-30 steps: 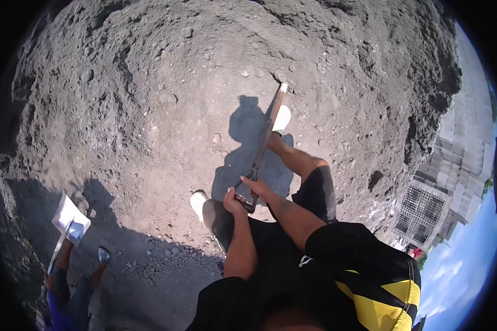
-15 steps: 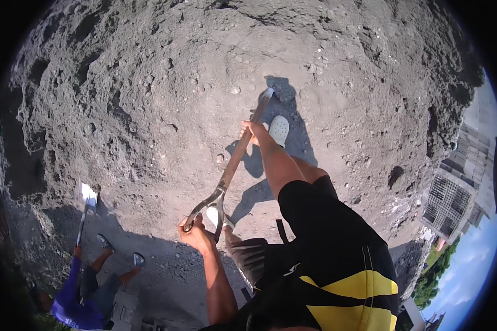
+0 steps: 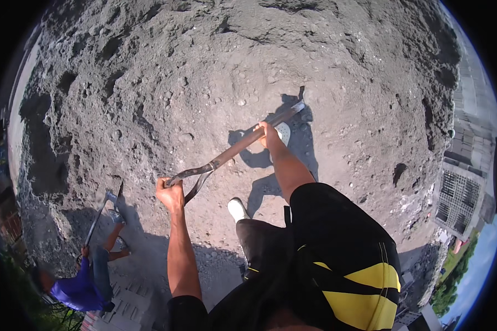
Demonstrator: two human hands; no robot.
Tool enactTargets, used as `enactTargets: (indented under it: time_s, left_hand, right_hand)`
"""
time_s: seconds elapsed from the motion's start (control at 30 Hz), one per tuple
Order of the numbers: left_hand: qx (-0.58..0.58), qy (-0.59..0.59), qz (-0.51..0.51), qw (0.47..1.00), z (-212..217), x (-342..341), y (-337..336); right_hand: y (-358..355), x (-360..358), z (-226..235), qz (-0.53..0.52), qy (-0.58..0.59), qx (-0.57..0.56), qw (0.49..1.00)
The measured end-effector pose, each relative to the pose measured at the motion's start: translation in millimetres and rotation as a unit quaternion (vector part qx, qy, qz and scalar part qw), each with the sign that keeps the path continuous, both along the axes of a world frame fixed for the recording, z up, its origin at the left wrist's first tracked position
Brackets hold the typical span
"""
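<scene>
I see my left hand (image 3: 170, 194) clenched around the forked grip end of a long-handled metal shovel with a brownish shaft (image 3: 234, 149), low and near my body. My right hand (image 3: 266, 132) is wrapped tight on the shaft further along, toward the blade. The shovel runs diagonally from lower left to upper right; its blade end (image 3: 295, 106) is down against the grey, lumpy heap of sand and gravel (image 3: 204, 71), casting a dark shadow beside it. One white shoe (image 3: 283, 132) shows just beside the right hand, the other white shoe (image 3: 238, 209) is planted nearer, below the shaft. Black shorts with yellow patches (image 3: 342, 265) fill the lower right. At lower left, well apart from me, a second person in a blue top (image 3: 80, 287) holds another shovel (image 3: 100, 212) against the same heap.
</scene>
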State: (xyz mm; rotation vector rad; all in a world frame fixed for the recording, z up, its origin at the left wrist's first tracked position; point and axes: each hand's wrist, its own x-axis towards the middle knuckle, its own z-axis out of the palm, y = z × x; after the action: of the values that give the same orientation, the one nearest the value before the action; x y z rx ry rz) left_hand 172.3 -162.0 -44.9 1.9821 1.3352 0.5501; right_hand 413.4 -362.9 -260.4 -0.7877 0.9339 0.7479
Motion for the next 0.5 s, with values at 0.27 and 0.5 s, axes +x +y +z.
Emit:
enactTargets:
  time_s: [0.27,0.5]
  left_hand:
    - [-0.121,-0.07,-0.239,0.961,71,-22,-111]
    - [-0.037,-0.267,-0.617,0.739,182,-58,-258]
  right_hand:
    - [-243,-104,117,-0.163,-0.112,0.045,0.979]
    - [-525,-356,238,-0.435,-0.164,-0.147,0.873]
